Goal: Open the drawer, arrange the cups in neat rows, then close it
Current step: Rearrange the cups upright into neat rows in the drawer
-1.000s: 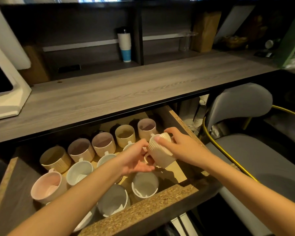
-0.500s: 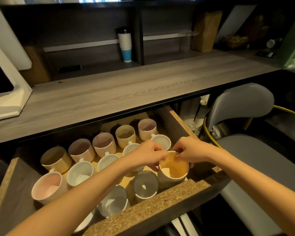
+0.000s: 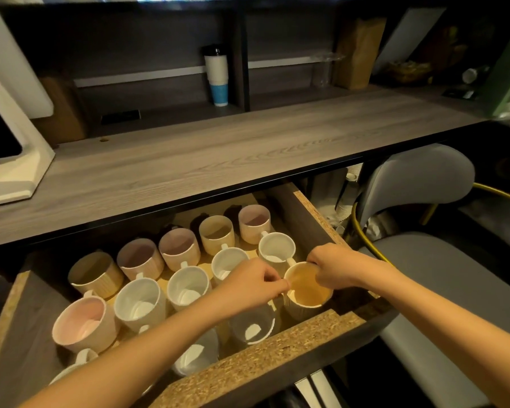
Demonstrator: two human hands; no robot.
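The drawer [image 3: 265, 357] is pulled out under the wooden counter and holds several mugs standing upright. A back row has ribbed beige and pink mugs [image 3: 217, 234]; in front of it stand white mugs [image 3: 189, 287]. A ribbed cream mug [image 3: 308, 293] stands upright at the drawer's front right corner. My right hand [image 3: 333, 266] pinches its far rim. My left hand [image 3: 253, 285] pinches its near-left rim. A pink mug [image 3: 81, 322] stands at the front left. My left forearm hides parts of the front mugs.
The grey wood counter [image 3: 218, 160] overhangs the drawer's back. A white appliance [image 3: 9, 142] sits at its left, a white and blue tumbler [image 3: 217, 75] on the shelf behind. A grey chair [image 3: 418, 231] with a yellow frame stands close to the drawer's right side.
A second ago both hands held the ribbed cream mug tilted in the air. It now stands upright at the front right corner, with both hands still on its rim.
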